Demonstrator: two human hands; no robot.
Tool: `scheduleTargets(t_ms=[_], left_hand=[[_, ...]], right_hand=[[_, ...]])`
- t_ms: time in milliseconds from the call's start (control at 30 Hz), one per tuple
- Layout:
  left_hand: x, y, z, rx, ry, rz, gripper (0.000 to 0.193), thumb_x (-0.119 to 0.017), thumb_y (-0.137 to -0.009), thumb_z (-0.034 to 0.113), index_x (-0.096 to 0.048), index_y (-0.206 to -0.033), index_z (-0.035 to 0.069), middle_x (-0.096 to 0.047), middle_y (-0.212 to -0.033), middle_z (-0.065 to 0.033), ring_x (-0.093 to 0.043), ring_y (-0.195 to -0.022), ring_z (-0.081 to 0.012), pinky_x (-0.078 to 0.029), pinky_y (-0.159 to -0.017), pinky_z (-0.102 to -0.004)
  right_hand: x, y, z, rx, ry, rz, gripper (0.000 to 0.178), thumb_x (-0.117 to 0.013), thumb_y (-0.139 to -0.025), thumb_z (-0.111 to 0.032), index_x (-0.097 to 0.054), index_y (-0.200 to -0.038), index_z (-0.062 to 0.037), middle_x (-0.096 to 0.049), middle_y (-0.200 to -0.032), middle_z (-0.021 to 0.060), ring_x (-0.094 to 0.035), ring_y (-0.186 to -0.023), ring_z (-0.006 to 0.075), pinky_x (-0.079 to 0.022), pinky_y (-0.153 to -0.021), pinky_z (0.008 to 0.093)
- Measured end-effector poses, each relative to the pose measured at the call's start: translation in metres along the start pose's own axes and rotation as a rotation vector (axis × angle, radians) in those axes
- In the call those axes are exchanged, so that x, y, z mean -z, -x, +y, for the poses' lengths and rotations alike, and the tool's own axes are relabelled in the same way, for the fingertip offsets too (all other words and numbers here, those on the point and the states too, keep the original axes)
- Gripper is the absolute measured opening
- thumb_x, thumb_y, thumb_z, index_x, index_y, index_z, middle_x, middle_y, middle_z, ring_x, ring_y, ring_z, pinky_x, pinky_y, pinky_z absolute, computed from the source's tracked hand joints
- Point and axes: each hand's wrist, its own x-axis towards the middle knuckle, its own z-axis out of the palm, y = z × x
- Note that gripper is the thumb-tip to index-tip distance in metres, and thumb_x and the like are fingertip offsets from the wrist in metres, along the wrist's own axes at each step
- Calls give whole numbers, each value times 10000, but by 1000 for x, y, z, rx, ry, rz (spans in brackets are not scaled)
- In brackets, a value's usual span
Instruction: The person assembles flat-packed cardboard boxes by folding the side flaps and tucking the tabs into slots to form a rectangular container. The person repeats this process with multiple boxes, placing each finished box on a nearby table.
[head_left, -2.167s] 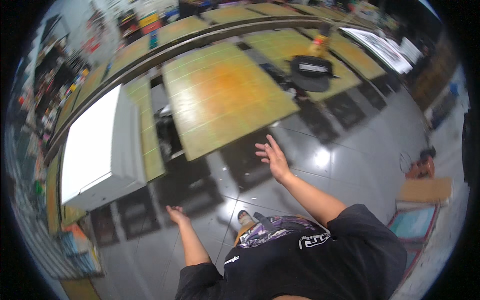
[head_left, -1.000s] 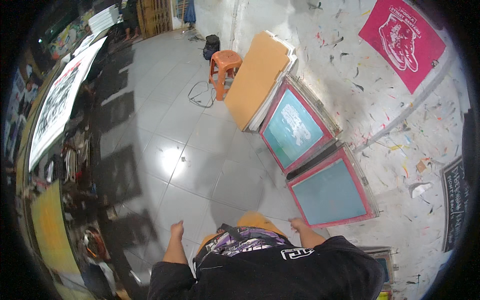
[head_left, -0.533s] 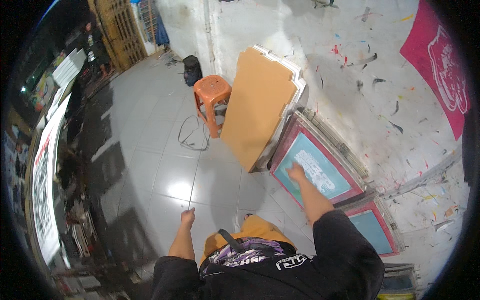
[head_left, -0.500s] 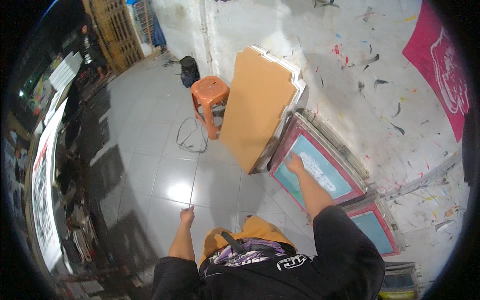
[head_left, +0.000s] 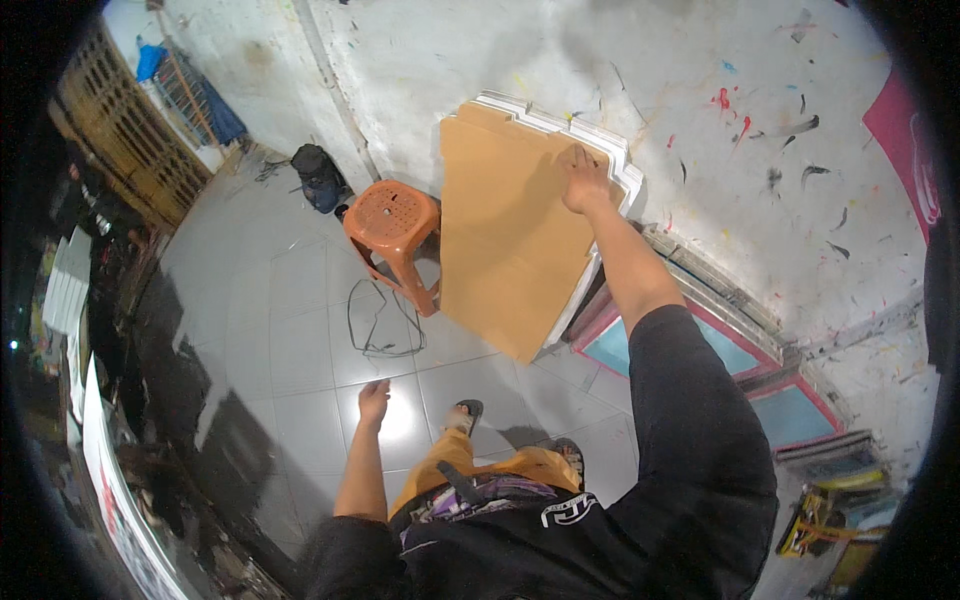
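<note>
The right hand (head_left: 583, 180) is stretched out to the upper middle of the frame, over the face of a large brown cardboard sheet (head_left: 515, 230), close to its upper right edge. The brown sheet stands at the front of a stack, leaning back toward the paint-flecked wall (head_left: 720, 60), and the rims of several white sheets (head_left: 625, 165) show behind it along the top and right. The fingers point toward the top edge and look laid out on or just above the cardboard; whether they press on it or have hold of anything, I cannot tell. The left hand (head_left: 373, 402) hangs over the tiled floor (head_left: 300, 350) in the lower middle of the frame, loosely bent and holding nothing. The step in hand seems to be getting a hand to the stack, with no sheet drawn clear of it yet. Taking one would probably call for the fingertips to slip over the upper edge and part the front sheet from those behind, and the free hand might be needed to steady so wide a piece. An orange stool (head_left: 390, 215) stands just left of the stack, with a loop of cable (head_left: 385, 350) on the floor below it. At lower right, a red-edged frame with a blue panel (head_left: 795, 413) leans near the wall.
</note>
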Motion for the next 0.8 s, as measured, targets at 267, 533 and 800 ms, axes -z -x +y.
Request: scheduleTargets(t_ms=[267,533,800], left_hand=[[106,-80,30,27,-72,33,348,-639,-835,246,-587,-1009,-51,-619,-882,-102,-574,-777,-161,-476,-677,-273],[131,-102,28,128,-171,-59,439,-594,-854,321,-556,-1080,-54,-618,-900,-123,-582,-772,-188,-458,-648,-290],[116,-128,43,45,-138,-133,464,-610,-845,326,-554,-1092,-63,-615,-968,-147,-588,-821,-205,-472,-707,-302]], right_hand=[[8,-20,-24,-125,53,66,670,-525,-804,-208,-262,-1420,-225,-124,-1511,105,-146,-1390,241,-178,-1081,519],[-9,-19,-29,-123,113,84,709,-577,-774,-219,-274,-1415,-204,-103,-1513,121,-140,-1391,246,-166,-1069,526],[-5,-3,-42,-120,82,147,689,-591,-762,-190,-310,-1390,-165,-188,-1483,128,-181,-1371,252,-187,-1071,498]])
